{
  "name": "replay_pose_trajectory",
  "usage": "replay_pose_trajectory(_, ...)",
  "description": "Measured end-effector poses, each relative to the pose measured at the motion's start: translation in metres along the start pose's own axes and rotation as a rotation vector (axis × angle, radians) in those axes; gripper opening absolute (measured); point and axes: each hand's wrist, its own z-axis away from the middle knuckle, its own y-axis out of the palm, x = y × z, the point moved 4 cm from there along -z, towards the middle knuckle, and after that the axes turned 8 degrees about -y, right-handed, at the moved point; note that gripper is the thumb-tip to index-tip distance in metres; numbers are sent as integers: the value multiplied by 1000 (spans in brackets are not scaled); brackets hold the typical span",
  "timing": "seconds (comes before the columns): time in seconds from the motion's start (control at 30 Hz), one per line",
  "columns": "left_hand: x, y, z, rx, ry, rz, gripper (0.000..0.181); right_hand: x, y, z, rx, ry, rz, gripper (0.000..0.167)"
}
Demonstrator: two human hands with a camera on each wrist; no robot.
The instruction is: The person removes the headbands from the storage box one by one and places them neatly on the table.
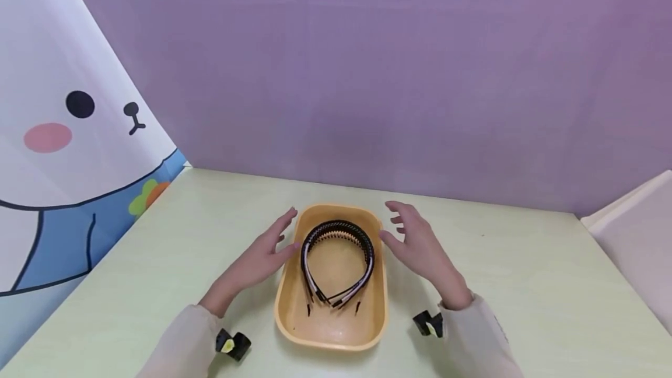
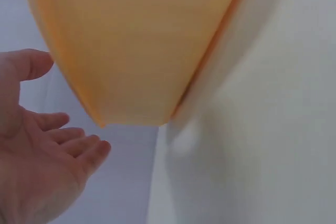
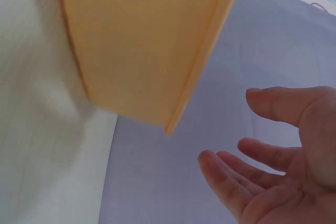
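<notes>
A yellow-orange plastic basin [image 1: 333, 334] sits on the table with several headbands [image 1: 336, 226] nested inside. The headbands are dark and pale, and at least one has comb-like teeth; their ends point toward me. My left hand [image 1: 262, 258] is held at the basin's left side, fingers loosely spread. Its thumb tip meets the rim in the left wrist view, though I cannot tell whether it touches. On the other side, my right hand [image 1: 418, 247] hovers by the right rim with relaxed fingers. In the right wrist view a gap separates that hand [image 3: 283, 156] from the basin wall [image 3: 136, 51].
The pale green table [image 1: 525, 284] extends to both sides. Behind it hangs a purple cloth [image 1: 367, 74]. A cartoon-printed curtain [image 1: 79, 191] stands at the left and a white panel [image 1: 640, 244] at the right. Small black devices [image 1: 233, 345] are at both wrists.
</notes>
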Motion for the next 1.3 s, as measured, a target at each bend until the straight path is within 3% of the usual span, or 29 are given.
replay_pose_trajectory(0.23, 9, 9, 5, 29, 43, 280, 68, 8, 12, -8, 67, -20, -60, 51)
replay_pose_trajectory(0.37, 11, 14, 5, 41, 74, 378, 66, 10, 18, -11, 106, 10, -101, 49)
replay_pose_trajectory(0.6, 17, 20, 3, -3, 53, 413, 70, 9, 29, -15, 146, 93, -73, 46)
replay_pose_trajectory(0.77, 23, 25, 0, -20, 78, 428, 68, 7, 34, -18, 146, 89, -26, 36)
replay_pose_trajectory(0.97, 24, 30, 1, -63, 40, 390, 68, 6, 38, -18, 109, 92, 38, 28)
replay_pose_trajectory(1.3, 21, 32, -1, -120, 52, 383, 65, 13, 38, -19, 19, 76, 118, 13)
